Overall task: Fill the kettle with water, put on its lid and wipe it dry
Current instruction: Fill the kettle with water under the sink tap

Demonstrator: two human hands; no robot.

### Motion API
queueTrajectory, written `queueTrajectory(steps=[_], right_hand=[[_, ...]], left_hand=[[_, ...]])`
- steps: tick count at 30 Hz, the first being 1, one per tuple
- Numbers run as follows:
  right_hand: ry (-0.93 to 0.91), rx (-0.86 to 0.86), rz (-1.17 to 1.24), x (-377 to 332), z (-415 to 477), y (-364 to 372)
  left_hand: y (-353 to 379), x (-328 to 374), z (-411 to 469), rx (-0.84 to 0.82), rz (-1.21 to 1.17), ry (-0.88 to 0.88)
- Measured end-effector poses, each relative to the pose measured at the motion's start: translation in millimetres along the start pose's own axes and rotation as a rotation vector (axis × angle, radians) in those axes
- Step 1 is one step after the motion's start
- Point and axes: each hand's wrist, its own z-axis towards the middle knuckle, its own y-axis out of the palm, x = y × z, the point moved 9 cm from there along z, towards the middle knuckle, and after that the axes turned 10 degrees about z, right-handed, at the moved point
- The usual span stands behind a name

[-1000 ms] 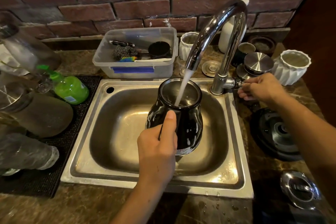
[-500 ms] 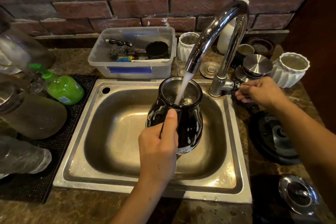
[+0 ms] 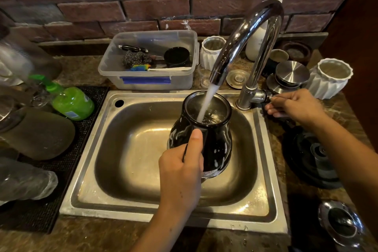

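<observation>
A glossy black kettle [image 3: 216,141] without its lid hangs over the steel sink [image 3: 86,170], its open mouth under the chrome tap [image 3: 245,32]. A white stream of water [image 3: 207,100] runs from the spout into the mouth. My left hand [image 3: 180,174] is closed around the kettle's handle, thumb along the top. My right hand [image 3: 296,104] pinches the tap's small side lever [image 3: 268,96]. A shiny round lid [image 3: 341,221] lies on the counter at the lower right. The black kettle base [image 3: 306,157] sits right of the sink.
A clear plastic tub [image 3: 147,80] with scourers and a black cup stands behind the sink. A green soap bottle [image 3: 71,102] and glass jars [image 3: 36,135] lie on a black mat [image 3: 67,159] at the left. White ribbed pots [image 3: 329,77] and steel lids [image 3: 290,71] crowd the back right.
Water keeps running into the kettle. Both hands hold their places; only the view has shifted slightly.
</observation>
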Motion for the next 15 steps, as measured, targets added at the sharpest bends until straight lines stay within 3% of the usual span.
queueTrajectory(steps=[6,12,15], right_hand=[[0.001,0.046,-0.074,1,-1,3],[-0.109,0.235,-0.388,-5,-21,-4],[-0.175,0.309,-0.36,-19,-43,-4]], left_hand=[[-4,3,1,0.021,0.018,0.054],[-7,0,3,0.047,0.092,0.091],[-8,-1,4,0.047,0.1,0.088]])
